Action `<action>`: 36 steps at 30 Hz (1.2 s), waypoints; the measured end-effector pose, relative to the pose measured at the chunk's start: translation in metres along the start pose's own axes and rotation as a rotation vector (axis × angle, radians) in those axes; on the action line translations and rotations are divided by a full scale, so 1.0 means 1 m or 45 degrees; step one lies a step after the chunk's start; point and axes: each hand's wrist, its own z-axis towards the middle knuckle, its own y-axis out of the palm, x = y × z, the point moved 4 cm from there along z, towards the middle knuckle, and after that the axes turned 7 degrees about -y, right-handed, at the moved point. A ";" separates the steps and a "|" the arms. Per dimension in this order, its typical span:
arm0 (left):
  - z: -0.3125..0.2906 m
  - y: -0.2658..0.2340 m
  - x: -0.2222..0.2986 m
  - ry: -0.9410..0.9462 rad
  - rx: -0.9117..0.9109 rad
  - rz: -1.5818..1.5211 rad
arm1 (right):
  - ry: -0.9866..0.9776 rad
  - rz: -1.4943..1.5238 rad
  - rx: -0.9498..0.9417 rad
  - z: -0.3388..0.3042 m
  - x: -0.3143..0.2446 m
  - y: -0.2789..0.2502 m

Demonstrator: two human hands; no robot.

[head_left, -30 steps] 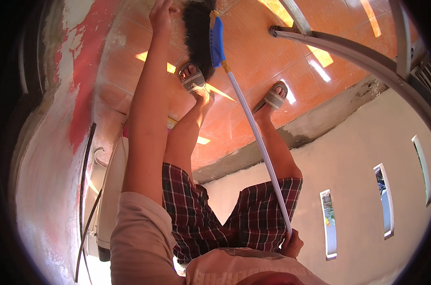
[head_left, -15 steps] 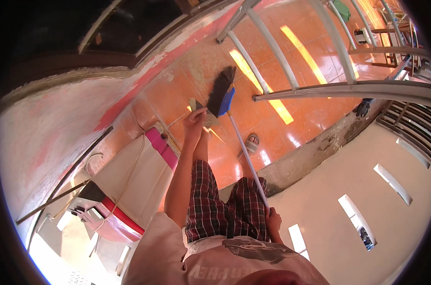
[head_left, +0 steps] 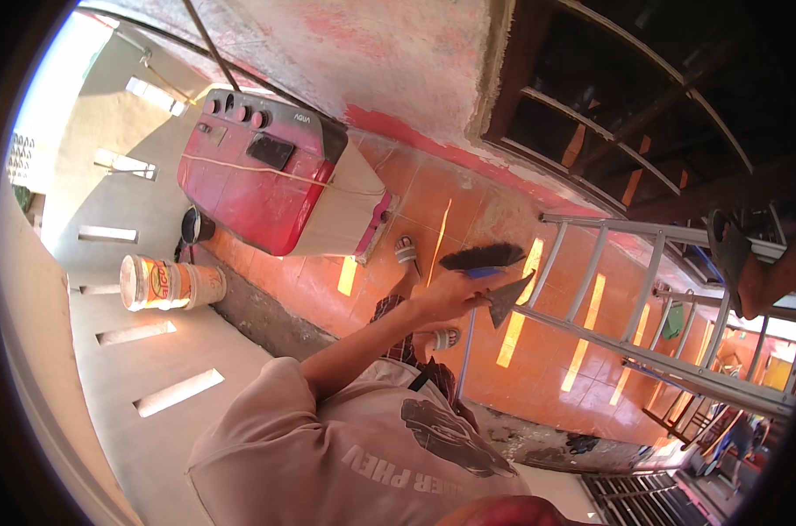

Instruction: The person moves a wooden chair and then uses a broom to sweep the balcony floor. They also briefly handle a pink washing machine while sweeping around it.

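Note:
My left hand [head_left: 455, 295] is closed on a flat, dark grey triangular piece [head_left: 508, 300], its point aimed up and to the right. I cannot make out its exact kind. Just beyond the fingers lies the head of a broom [head_left: 481, 256], with black bristles and a blue base partly covered by my hand. A thin pale broom handle [head_left: 468, 346] runs down from there toward my body. My right hand does not show; the lower end of the handle is hidden by my shirt. My sandalled feet stand on orange tiles [head_left: 424, 188].
A red and white washing machine [head_left: 257, 188] stands at the left by the peeling wall [head_left: 398, 70]. Near it are a black bucket [head_left: 198, 225] and a paint bucket [head_left: 171, 282]. A metal ladder [head_left: 652, 346] crosses the right side. Dark window frames [head_left: 608, 131] fill the upper right.
The view has turned, bringing the washing machine and paint bucket into fuller sight. My left hand, still holding the grey piece, now reaches across the broom. My right hand has gone out of sight.

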 end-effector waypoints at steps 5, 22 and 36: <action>-0.096 -0.136 -0.065 -0.412 0.637 -0.077 | -0.094 -0.318 -0.047 -0.002 -0.054 -0.054; -0.264 -0.248 -0.296 -1.094 1.897 -1.067 | -0.382 -1.204 -0.063 -0.016 -0.301 -0.128; -0.265 -0.300 -0.296 -1.887 2.095 0.428 | -0.606 -1.004 -0.076 0.037 -0.643 0.010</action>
